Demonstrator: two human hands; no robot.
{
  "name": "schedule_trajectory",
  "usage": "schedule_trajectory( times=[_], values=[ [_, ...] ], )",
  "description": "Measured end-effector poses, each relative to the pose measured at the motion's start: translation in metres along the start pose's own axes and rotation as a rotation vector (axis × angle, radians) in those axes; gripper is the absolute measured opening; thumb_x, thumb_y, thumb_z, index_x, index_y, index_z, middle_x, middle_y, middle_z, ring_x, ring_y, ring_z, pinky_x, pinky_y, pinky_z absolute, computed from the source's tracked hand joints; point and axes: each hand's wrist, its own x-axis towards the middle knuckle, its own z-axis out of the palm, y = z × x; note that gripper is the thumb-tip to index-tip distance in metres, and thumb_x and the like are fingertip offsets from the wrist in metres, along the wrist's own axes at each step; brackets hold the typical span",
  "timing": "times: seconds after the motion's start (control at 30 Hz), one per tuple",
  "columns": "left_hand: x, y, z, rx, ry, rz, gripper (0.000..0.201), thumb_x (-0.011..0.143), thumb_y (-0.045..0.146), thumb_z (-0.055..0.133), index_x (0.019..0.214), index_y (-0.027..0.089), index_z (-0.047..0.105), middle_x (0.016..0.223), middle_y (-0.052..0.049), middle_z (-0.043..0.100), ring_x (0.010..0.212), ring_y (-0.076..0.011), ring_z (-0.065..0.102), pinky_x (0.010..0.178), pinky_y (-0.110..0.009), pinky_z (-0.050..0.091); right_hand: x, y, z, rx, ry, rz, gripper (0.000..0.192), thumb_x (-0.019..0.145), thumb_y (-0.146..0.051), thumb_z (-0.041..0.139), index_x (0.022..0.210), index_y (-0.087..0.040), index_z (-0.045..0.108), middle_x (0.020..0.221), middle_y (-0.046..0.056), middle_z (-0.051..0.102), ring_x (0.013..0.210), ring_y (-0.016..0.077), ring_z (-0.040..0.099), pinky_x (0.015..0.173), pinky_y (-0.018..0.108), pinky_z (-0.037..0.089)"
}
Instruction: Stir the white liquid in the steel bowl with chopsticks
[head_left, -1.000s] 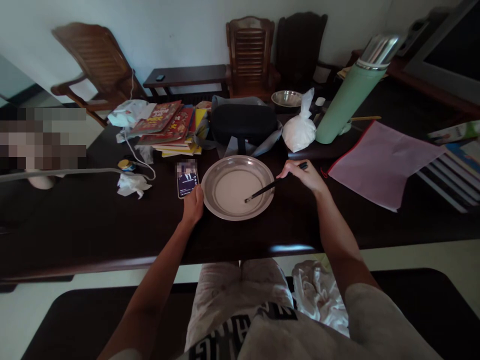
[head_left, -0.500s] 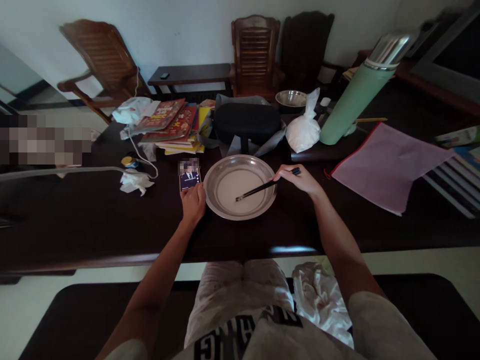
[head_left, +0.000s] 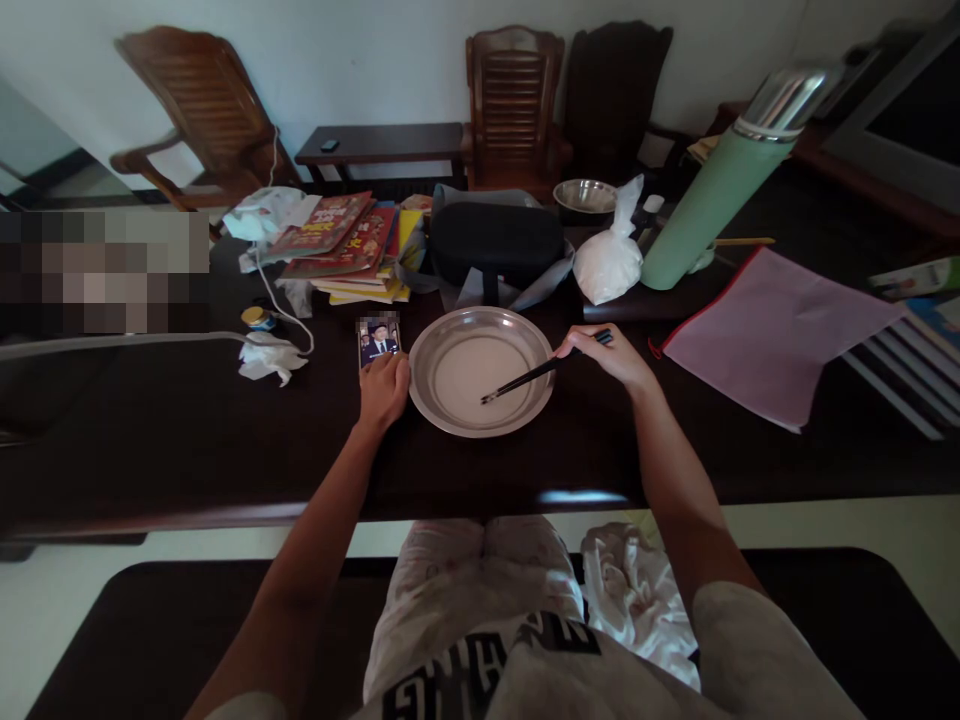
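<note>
In front of me on the dark table is a wide metal basin [head_left: 424, 400], holding a pale, whitish layer whose kind I cannot make out. My right hand [head_left: 611, 358], at the basin's right rim, is closed round a pair of black chopsticks [head_left: 529, 376]. They slant down to the left, their silvery tips over the pale contents. My left hand [head_left: 384, 388] lies loosely over the lower part of a phone [head_left: 378, 338], its fingers slightly bent, close to the basin's left rim. The phone's screen is lit with a picture of a person in a suit.
Behind the basin stand a black case [head_left: 496, 240], a tied bag of white powder [head_left: 607, 265] and a tall green thermos [head_left: 712, 200]. Books [head_left: 352, 245] and crumpled tissue [head_left: 271, 357] lie left. A pink mesh pouch [head_left: 780, 335] lies right. A cable [head_left: 150, 340] crosses at left.
The chopstick tips have shifted slightly right within the basin, with my right hand moving a little right. My left hand has moved slightly up over the phone, and the screen picture has changed.
</note>
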Motion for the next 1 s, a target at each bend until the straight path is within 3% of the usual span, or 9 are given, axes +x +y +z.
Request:
schedule_trajectory(
  times=[0.13, 0.23, 0.37, 0.57, 0.77, 0.9, 1.0],
  values=[
    [0.002, -0.004, 0.005, -0.071, 0.046, 0.041, 0.04, 0.097, 0.037, 0.023, 0.084, 0.021, 0.057, 0.086, -0.009, 0.064, 0.092, -0.0245, 0.058, 0.107, -0.047, 0.034, -0.002, 0.001, -0.008, 0.001, 0.095, 0.002, 0.035, 0.088, -0.055, 0.063, 0.074, -0.026, 0.078, 0.082, 0.001, 0.079, 0.086, 0.0211, 0.074, 0.093, 0.036, 0.052],
    [0.0, -0.002, 0.008, -0.105, 0.103, 0.043, 0.039, 0.097, 0.035, 0.023, 0.083, 0.021, 0.056, 0.085, -0.009, 0.064, 0.091, -0.0241, 0.059, 0.112, -0.048, 0.03, -0.002, -0.002, -0.006, -0.029, 0.08, -0.019, 0.038, 0.088, -0.057, 0.062, 0.073, -0.026, 0.078, 0.081, 0.002, 0.079, 0.086, 0.0211, 0.074, 0.093, 0.036, 0.052],
    [-0.008, 0.005, 0.007, -0.085, 0.124, -0.021, 0.038, 0.097, 0.036, 0.023, 0.073, 0.022, 0.049, 0.075, -0.007, 0.059, 0.083, -0.0223, 0.058, 0.098, -0.04, 0.039, 0.001, -0.004, 0.003, -0.039, -0.033, -0.041, 0.041, 0.085, -0.062, 0.063, 0.079, -0.025, 0.079, 0.087, 0.003, 0.079, 0.091, 0.0219, 0.073, 0.093, 0.036, 0.052],
    [-0.027, 0.015, 0.005, -0.048, 0.121, -0.085, 0.035, 0.097, 0.037, 0.024, 0.067, 0.023, 0.037, 0.063, -0.003, 0.049, 0.066, -0.0201, 0.05, 0.085, -0.038, 0.037, 0.0, 0.0, -0.008, -0.018, 0.133, -0.049, 0.042, 0.086, -0.062, 0.062, 0.073, -0.025, 0.077, 0.08, 0.003, 0.076, 0.087, 0.0227, 0.073, 0.093, 0.04, 0.052],
    [-0.035, 0.017, 0.004, -0.073, 0.134, -0.064, 0.041, 0.099, 0.044, 0.023, 0.066, 0.024, 0.036, 0.06, -0.002, 0.047, 0.063, -0.0191, 0.049, 0.079, -0.036, 0.038, 0.002, 0.001, -0.001, -0.065, -0.016, -0.062, 0.04, 0.086, -0.061, 0.063, 0.08, -0.025, 0.079, 0.091, 0.004, 0.077, 0.092, 0.0221, 0.072, 0.093, 0.038, 0.051],
    [-0.035, 0.017, 0.002, -0.018, 0.14, -0.063, 0.037, 0.099, 0.037, 0.027, 0.066, 0.023, 0.038, 0.061, -0.004, 0.052, 0.064, -0.0193, 0.052, 0.077, -0.036, 0.036, 0.001, 0.002, -0.004, -0.05, 0.129, -0.067, 0.036, 0.087, -0.058, 0.063, 0.079, -0.027, 0.079, 0.086, 0.003, 0.078, 0.091, 0.0227, 0.072, 0.095, 0.039, 0.05],
    [-0.035, 0.018, 0.001, 0.021, 0.139, -0.089, 0.034, 0.098, 0.035, 0.032, 0.067, 0.023, 0.042, 0.065, -0.005, 0.056, 0.066, -0.0202, 0.053, 0.076, -0.036, 0.035, -0.002, 0.0, -0.008, -0.024, 0.12, -0.037, 0.036, 0.088, -0.056, 0.063, 0.074, -0.027, 0.078, 0.08, 0.002, 0.078, 0.087, 0.0223, 0.073, 0.093, 0.038, 0.051]
  ],
)
